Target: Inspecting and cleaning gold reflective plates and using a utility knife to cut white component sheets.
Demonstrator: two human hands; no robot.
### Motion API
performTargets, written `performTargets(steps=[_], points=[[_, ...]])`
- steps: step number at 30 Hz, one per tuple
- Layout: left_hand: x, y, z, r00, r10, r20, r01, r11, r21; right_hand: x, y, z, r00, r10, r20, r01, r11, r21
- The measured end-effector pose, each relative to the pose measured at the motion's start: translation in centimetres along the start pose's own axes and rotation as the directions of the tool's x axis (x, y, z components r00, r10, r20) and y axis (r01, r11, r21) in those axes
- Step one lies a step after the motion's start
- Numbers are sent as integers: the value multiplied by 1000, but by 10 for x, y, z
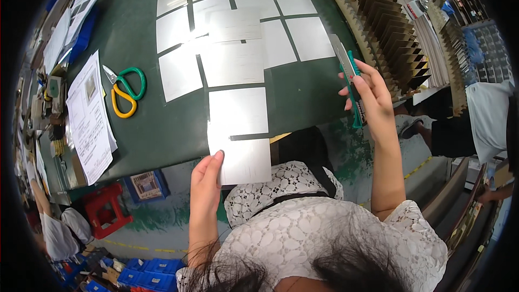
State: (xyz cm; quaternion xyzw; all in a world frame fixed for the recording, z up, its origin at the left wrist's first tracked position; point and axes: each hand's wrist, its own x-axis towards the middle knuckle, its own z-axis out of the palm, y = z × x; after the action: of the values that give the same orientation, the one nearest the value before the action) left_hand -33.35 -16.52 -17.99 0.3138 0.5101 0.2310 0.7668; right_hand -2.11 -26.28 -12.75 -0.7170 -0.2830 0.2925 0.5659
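Observation:
My left hand (205, 177) pinches the left edge of a white rectangular panel (246, 162), thumb on top, where it overhangs the table's near edge. This panel lines up with another white panel (238, 111) just beyond it, a dark gap partly between them; whether they are joined I cannot tell. Glare washes out part of their surface. In my right hand (374, 94) is a green utility knife (355, 92), its blade extended and pointing away from me over the table's right side. Further white panels (181, 73) lie in rows on the table, divided by dark strips.
Scissors with green and yellow handles (125, 94) lie left on the green tabletop (157, 135), beside printed papers (89, 121). Brown folded card dividers (373, 19) line the right side. A red stool (107, 211) and blue bins (148, 273) stand lower left. Other people are at both sides.

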Motion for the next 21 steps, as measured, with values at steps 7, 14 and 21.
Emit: performTargets(steps=[7,14,21], points=[[-5,4,6,996,56,73,-58,998,24,-5,-3,-9,965,107,238,-205,874,441],[-3,5,9,997,45,65,-45,999,9,-6,-7,-4,958,88,272,-197,893,405],[-3,9,19,998,50,-32,-49,998,36,-9,-1,-1,975,103,199,-172,913,369]])
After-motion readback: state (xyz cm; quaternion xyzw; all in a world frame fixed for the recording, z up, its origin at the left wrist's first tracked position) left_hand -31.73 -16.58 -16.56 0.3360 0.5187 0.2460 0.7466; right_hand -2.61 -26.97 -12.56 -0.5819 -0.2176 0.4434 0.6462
